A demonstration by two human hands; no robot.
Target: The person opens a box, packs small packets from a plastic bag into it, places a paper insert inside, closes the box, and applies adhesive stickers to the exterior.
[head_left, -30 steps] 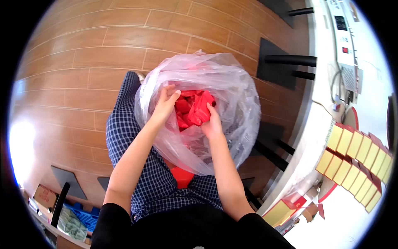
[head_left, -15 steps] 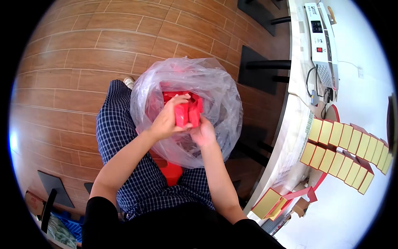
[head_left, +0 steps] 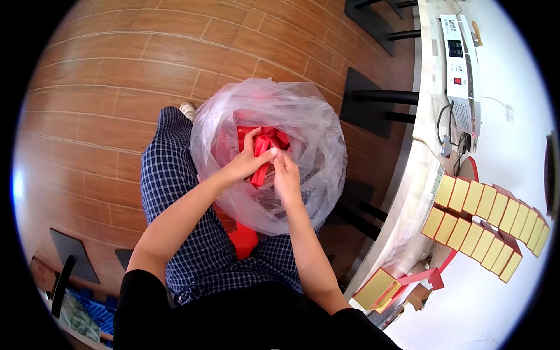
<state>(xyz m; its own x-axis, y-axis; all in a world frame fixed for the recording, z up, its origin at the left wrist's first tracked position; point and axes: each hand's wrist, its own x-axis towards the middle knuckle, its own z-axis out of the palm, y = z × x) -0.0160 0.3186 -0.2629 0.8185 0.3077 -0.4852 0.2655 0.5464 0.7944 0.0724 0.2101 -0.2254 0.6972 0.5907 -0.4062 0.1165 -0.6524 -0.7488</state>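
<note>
A large clear plastic bag (head_left: 321,140) stands gaping between my knees, with red packets (head_left: 282,139) inside it. Over its mouth, my left hand (head_left: 245,165) is closed around a shiny red packet (head_left: 259,177), its thumb lying across the front. The fingertips of my right hand (head_left: 286,175) are pinched together at the packet's right edge, touching the left thumb. Exactly what those fingertips grip is too small to make out. Below the bag, a red plastic surface (head_left: 243,239) shows between my thighs.
To the right runs a light table (head_left: 402,233) carrying two rows of red-and-gold boxes (head_left: 473,245), an open box (head_left: 376,289) and a white machine (head_left: 458,73) with cables. Black table bases (head_left: 364,102) stand on the brown tiled floor (head_left: 116,140). A blue crate (head_left: 96,315) sits lower left.
Two red packets held up between both hands have tilted and dropped lower in view. My right hand has moved from beneath them to a pinch at the upper right edge.
</note>
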